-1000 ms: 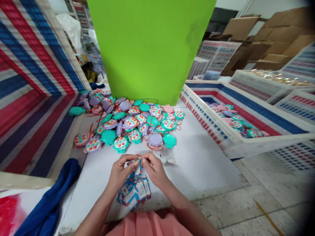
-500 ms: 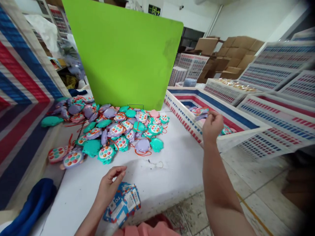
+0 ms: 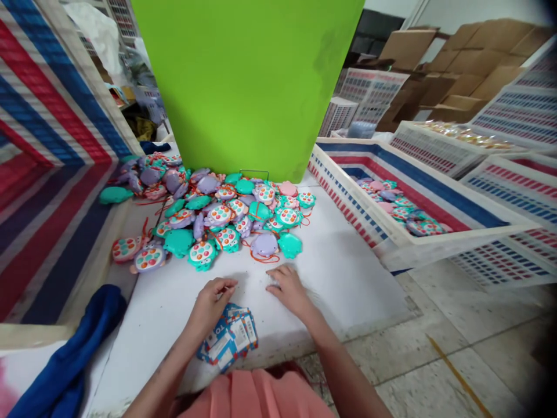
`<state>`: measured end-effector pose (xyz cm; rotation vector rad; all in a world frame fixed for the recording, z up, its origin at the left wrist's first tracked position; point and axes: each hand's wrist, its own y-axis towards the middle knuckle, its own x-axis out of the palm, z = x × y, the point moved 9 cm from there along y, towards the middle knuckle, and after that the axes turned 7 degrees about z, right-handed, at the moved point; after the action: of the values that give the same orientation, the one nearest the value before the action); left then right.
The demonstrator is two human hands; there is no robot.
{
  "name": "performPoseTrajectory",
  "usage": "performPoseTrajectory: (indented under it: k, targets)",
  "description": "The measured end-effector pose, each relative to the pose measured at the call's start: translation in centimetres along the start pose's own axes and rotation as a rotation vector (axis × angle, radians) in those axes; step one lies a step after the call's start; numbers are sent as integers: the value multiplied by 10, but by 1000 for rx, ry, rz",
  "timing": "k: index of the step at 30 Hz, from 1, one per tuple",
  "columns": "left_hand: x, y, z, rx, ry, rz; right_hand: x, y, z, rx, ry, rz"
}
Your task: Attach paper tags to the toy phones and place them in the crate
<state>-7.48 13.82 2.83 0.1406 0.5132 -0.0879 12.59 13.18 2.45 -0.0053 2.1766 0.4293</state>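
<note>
My left hand (image 3: 213,299) is over the table, its thumb and fingertips brought together in a pinch; anything between them is too small to make out. Right beside its wrist lies a loose stack of blue printed cards (image 3: 235,337) with white barcode patches. My right hand (image 3: 287,287) hovers low or rests on the white tabletop (image 3: 339,290), fingers spread, no object visible in it. Just beyond it are a purple turtle-shaped toy (image 3: 263,245) with an orange cord and a green one (image 3: 290,245). A heap of such toys (image 3: 217,215), some showing coloured round buttons, spreads behind both hands.
A green board (image 3: 248,87) stands behind the heap. To the right, a white crate (image 3: 361,215) with a striped lining holds more toys (image 3: 400,209). A striped-lined crate (image 3: 65,232) and blue cloth (image 3: 82,354) are at left. Cardboard boxes (image 3: 474,64) are stacked behind.
My right hand has come back from the right-hand crate to the tabletop, and the toy it held is no longer in it. My left hand keeps its pinched pose. The view has shifted.
</note>
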Motion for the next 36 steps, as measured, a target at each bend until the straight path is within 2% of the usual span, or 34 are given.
performPoseTrajectory:
  k: [3,8,13,19,27,32,36]
  targets:
    - [6,0,3,28,34,-23,7,-1,-10,2,80,-13]
    - [19,-1,12,43,38,-58,3,-2,-31,-38,222,-2]
    - [20,1,22,46,-1,-48,3,-3,-40,-59,250,5]
    - [20,3,16,-12,-54,-63,5,-3,-41,-53,261,-3]
    - [18,3,14,13,-40,-63,5,-3,-41,-71,286,25]
    - [9,5,11,3,-1,-13,4,-1,-32,-87,254,57]
    - [-10,9,9,9,34,85,7,1,-14,-53,145,34]
